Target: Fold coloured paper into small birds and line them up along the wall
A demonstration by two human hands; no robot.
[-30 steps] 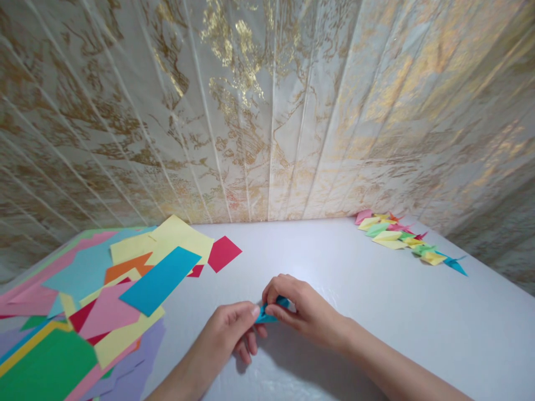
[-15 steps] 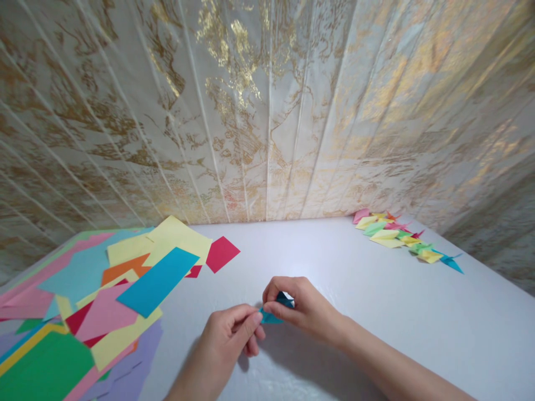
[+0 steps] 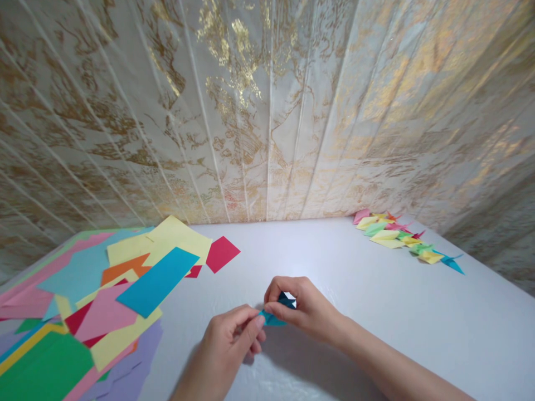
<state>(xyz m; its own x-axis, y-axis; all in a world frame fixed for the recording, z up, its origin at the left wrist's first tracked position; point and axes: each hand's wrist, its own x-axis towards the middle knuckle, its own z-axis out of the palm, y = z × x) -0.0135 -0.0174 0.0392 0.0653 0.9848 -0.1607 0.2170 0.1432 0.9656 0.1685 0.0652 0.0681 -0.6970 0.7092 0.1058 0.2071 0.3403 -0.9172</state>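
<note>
A small folded piece of blue paper [image 3: 273,319] is held just above the white table, between both hands. My left hand [image 3: 234,333] pinches its left end between thumb and fingers. From the upper right, my right hand [image 3: 297,301] grips the same paper, thumb and forefinger closed on it near the left hand's fingertips. Dark blue folds show inside the curl of the right hand's fingers. Much of the paper's shape is hidden by the fingers, so its exact form cannot be made out.
Coloured paper sheets [image 3: 112,301] lie heaped at the left, a blue strip [image 3: 159,283] on top and a red square [image 3: 223,254] beside them. Folded paper figures [image 3: 387,239] stand in a row at the far right of the white table [image 3: 292,245]. Behind hangs a patterned curtain [image 3: 251,139].
Both hands have shifted very slightly to the right with the blue paper. Their pinching grip on it stays the same, and the other papers have not moved.
</note>
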